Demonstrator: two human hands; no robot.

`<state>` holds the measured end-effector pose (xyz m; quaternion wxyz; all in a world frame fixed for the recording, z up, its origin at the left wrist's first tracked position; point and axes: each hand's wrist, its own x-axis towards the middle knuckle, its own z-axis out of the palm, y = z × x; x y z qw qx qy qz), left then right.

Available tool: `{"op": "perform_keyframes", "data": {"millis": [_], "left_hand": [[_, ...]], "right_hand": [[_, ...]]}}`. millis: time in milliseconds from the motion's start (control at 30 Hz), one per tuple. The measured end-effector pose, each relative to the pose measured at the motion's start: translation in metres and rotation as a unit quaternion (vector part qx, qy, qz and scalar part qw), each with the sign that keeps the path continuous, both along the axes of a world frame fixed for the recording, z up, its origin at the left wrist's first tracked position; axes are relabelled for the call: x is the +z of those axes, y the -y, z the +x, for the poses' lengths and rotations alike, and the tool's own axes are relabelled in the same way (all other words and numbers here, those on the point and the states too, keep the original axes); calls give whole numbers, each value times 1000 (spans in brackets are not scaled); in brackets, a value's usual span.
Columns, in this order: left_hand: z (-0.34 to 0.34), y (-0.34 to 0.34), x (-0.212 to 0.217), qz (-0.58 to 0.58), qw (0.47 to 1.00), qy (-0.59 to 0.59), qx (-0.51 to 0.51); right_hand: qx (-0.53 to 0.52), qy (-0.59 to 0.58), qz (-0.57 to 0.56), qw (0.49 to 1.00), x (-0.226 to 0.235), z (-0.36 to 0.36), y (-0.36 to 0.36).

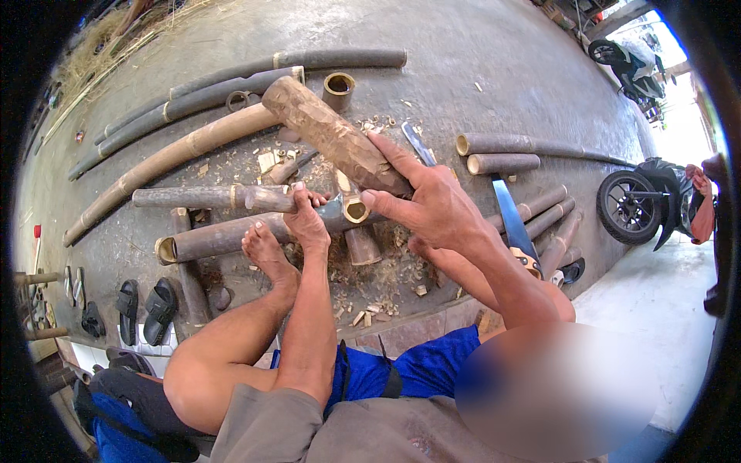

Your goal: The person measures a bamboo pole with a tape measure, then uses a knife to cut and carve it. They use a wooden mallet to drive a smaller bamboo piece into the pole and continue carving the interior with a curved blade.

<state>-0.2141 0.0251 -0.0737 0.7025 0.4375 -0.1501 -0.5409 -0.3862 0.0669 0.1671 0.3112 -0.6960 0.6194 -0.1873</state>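
My right hand (440,204) is closed round the near end of a thick, rough-hewn wooden club (332,135), which slants up and to the left. Below it, my left hand (309,222) is closed at what looks like a chisel; a bluish metal blade (332,208) shows just right of the fingers. This blade lies against a dark bamboo pole (224,238), beside a cut opening (356,210) in it. A thinner round pole (185,197) extends left from near my left hand; whether it joins the chisel is unclear. My bare foot (270,255) rests against the dark pole.
Long bamboo poles (208,143) lie at the far left, with a short upright tube (338,91) beyond. More bamboo (540,145) and a saw (513,212) lie right. Wood chips (370,316) litter the floor. Sandals (160,309) sit left; motorcycles (633,204) stand right.
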Motion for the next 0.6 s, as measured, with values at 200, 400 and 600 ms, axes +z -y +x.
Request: {"op": "perform_keyframes", "data": {"millis": [200, 400, 600], "left_hand": [[-3, -4, -7, -10, 998, 49, -27], [0, -10, -18, -33, 994, 102, -27], [-1, -9, -37, -38, 997, 70, 8]], "right_hand": [[37, -13, 3, 999, -6, 6, 2], [69, 62, -14, 996, 2, 18, 11], [252, -231, -39, 939, -2, 39, 39]]}}
